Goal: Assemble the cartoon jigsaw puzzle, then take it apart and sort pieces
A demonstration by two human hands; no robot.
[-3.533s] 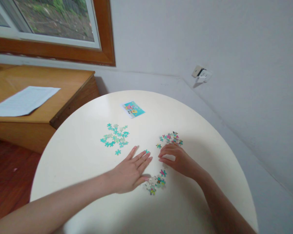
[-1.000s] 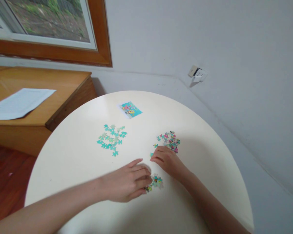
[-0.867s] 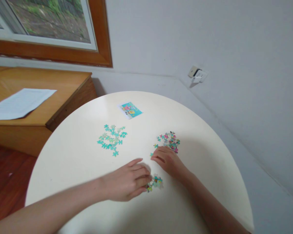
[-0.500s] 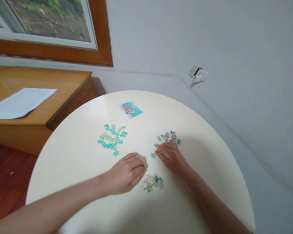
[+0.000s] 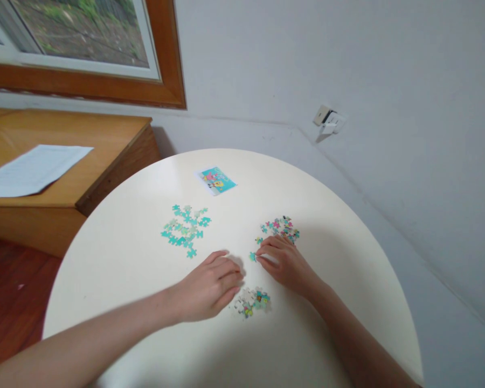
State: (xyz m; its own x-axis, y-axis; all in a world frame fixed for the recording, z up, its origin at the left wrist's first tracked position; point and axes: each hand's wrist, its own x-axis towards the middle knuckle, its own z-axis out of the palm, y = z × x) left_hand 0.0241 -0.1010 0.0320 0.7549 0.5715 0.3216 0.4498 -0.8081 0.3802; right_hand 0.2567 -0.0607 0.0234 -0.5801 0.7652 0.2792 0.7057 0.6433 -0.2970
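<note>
My left hand (image 5: 210,285) rests on round table (image 5: 117,269), fingers curled loosely, gripping nothing I can see. My right hand (image 5: 285,263) fingertips pinch teal puzzle piece (image 5: 253,256) flat against tabletop. Mixed pile (image 5: 251,302) just below, between hands. Pink-teal pile (image 5: 281,228) touching right knuckles. Teal cluster (image 5: 186,230) apart, left. Picture card (image 5: 215,180) far side.

You have bare desk (image 5: 117,280) to the left and along the near edge. Ahead, the teal pieces (image 5: 185,230), the mixed pieces (image 5: 281,228) and the picture card (image 5: 215,180) lie flat, with open lanes between them. The small cluster (image 5: 251,302) sits between your wrists.
</note>
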